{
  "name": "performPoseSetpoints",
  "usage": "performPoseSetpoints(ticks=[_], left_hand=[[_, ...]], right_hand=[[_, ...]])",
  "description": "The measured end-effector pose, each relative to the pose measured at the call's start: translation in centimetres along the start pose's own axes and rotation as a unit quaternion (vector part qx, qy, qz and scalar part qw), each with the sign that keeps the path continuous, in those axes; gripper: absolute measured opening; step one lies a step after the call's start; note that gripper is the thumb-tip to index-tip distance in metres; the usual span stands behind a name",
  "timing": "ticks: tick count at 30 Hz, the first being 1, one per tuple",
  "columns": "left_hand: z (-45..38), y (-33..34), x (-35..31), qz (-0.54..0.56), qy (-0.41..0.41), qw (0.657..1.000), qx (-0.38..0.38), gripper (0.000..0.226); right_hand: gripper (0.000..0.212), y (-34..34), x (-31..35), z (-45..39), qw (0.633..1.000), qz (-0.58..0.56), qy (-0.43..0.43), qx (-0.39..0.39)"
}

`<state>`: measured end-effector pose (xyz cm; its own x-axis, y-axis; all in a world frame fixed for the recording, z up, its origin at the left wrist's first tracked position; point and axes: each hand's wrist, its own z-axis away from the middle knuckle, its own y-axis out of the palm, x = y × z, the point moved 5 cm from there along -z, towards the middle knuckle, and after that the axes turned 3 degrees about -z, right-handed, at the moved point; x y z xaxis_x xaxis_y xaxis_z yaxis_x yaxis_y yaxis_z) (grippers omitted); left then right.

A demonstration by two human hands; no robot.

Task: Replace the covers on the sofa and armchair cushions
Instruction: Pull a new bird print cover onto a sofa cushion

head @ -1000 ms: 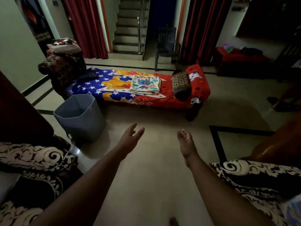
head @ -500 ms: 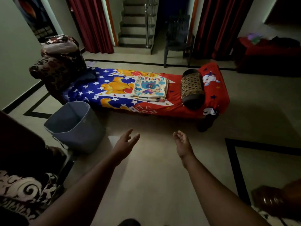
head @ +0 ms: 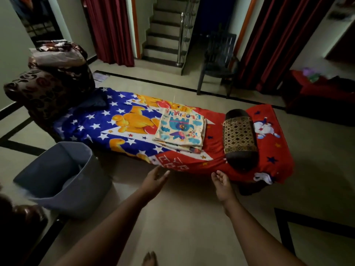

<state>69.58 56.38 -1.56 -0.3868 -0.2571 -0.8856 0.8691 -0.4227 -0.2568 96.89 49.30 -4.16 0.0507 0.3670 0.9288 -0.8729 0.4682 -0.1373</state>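
A stack of folded cartoon-print covers (head: 181,131) lies on a low daybed (head: 123,123) draped in a red and blue bear-print sheet. A dark bolster with a woven gold middle (head: 239,139) rests to the right of the stack. Brown patterned cushions (head: 51,83) are piled at the daybed's left end. My left hand (head: 155,179) and my right hand (head: 222,184) reach forward over the floor, just short of the daybed's near edge, fingers relaxed and holding nothing.
A grey plastic tub (head: 61,177) stands on the tiled floor to my left. A dark plastic chair (head: 219,58) sits behind the daybed near the stairs (head: 163,35). A red-covered seat (head: 322,96) is at the far right. My foot (head: 149,259) shows below.
I have walked toward the daybed, which is now much closer. The patterned sofa cushions at both lower sides have left the view. Both hands stay outstretched and empty.
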Motion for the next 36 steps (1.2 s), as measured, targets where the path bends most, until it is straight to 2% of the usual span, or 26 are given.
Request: performPoseSetpoints(ticks=[2, 5, 9, 12, 20, 24, 30, 34, 36], left_hand=[[-3.5, -1.2, -1.9, -0.011, 0.011, 1.0, 0.021, 0.05], [-9.1, -2.7, -4.3, -0.019, 0.01, 0.999, 0.03, 0.046], [-16.3, -3.5, -5.2, -0.04, -0.024, 0.998, 0.029, 0.058], [-22.7, -3.0, -5.0, -0.064, -0.048, 0.997, 0.014, 0.053], [-42.5, 0.8, -1.1, -0.145, -0.144, 0.978, -0.044, 0.057], [-50.5, 4.0, 0.9, -0.198, -0.198, 0.96, -0.018, 0.061], [-60.2, 8.4, 5.6, -0.198, -0.247, 0.948, 0.041, 0.074], [-63.9, 9.9, 7.0, -0.188, -0.267, 0.944, 0.051, 0.079], [-64.9, 10.4, 7.3, -0.193, -0.26, 0.945, 0.052, 0.078]], right_hand=[[0.053, 1.2, 1.8, -3.5, 1.0, 0.002, 0.005, -0.002], [0.053, 2.9, 3.6, -9.1, 1.0, 0.001, 0.017, -0.002], [0.052, 4.5, 3.8, -16.6, 0.999, -0.001, 0.047, 0.009], [0.051, 5.4, 2.6, -24.0, 0.998, 0.014, 0.065, 0.008], [0.043, 7.8, -6.3, -47.6, 0.982, 0.075, 0.17, 0.029], [0.028, 8.9, -10.7, -57.1, 0.97, 0.111, 0.212, 0.048], [0.042, 10.5, -16.5, -68.1, 0.936, 0.163, 0.311, 0.029], [0.064, 11.8, -18.0, -71.1, 0.921, 0.186, 0.343, 0.014], [0.066, 12.2, -18.6, -71.8, 0.916, 0.193, 0.351, 0.001]])
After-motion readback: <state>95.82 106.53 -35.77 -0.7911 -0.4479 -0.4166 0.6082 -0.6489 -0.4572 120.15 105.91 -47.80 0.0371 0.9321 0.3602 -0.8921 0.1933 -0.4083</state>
